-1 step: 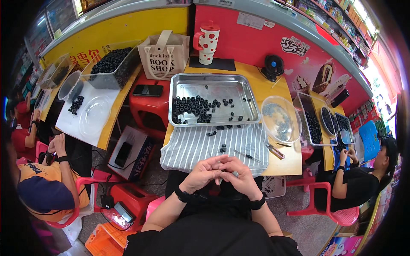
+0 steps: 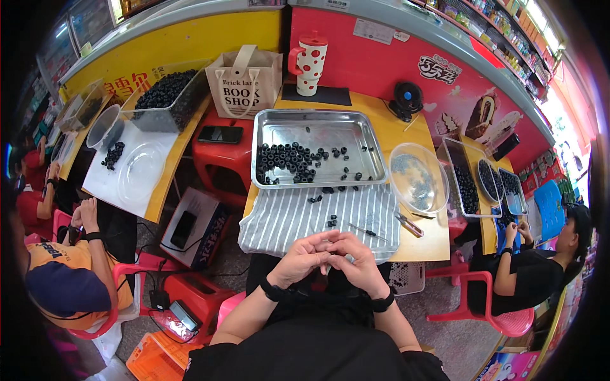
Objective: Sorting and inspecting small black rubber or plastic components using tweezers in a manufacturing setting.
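Over the front edge of the striped grey cloth [image 2: 273, 219], my left hand [image 2: 300, 260] and my right hand [image 2: 357, 259] meet, fingertips pinched together. Whatever they hold is hidden or too small to name. Beyond them, a few small black ring-like parts [image 2: 332, 221] lie on the cloth beside a thin metal pick-like tool [image 2: 361, 228]. A shallow metal tray [image 2: 318, 120] rests at the cloth's far side, with many more black parts [image 2: 286, 159] mostly in its left half. Right of the cloth sits a small hand tool with a reddish handle [image 2: 412, 227].
A round clear tub [image 2: 438, 174] with small grey pieces stands right of the tray. Behind are a spotted tumbler [image 2: 311, 66], a canvas bag [image 2: 238, 79] and a small black fan [image 2: 406, 98]. Seated people work at both sides, near a red stool [image 2: 219, 149] holding a phone.
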{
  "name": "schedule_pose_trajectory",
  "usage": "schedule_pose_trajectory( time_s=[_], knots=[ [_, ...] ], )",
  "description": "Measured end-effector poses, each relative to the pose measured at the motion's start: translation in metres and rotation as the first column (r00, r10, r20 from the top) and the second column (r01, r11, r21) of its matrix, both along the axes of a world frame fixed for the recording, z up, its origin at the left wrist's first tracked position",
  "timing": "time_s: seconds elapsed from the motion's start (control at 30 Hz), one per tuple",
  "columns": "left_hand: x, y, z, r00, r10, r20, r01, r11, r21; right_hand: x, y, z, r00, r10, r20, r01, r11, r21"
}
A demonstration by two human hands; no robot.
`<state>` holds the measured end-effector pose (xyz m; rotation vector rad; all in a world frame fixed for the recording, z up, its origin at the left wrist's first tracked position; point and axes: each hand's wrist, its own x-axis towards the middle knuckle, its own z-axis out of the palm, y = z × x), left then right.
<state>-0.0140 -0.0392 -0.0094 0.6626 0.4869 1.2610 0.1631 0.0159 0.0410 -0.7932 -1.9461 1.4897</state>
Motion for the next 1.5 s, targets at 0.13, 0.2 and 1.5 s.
schedule_pose_trajectory(
  time_s=[0.13, 0.2, 1.5],
  knots=[
    [0.0, 0.004, -0.006, 0.992, 0.016, 0.125, -0.016, 1.0, -0.001, -0.01, 0.002, 0.0, 0.997, -0.067, 0.035, 0.052, 0.947, 0.316],
    [-0.002, 0.004, -0.003, 0.972, 0.046, 0.229, -0.038, 0.998, -0.042, -0.015, 0.005, 0.001, 0.997, -0.076, 0.023, 0.063, 0.935, 0.348],
    [-0.01, 0.006, -0.019, 0.981, 0.174, 0.084, -0.171, 0.984, -0.04, -0.014, 0.009, -0.006, 0.984, -0.151, -0.093, 0.154, 0.988, 0.024]
  ],
)
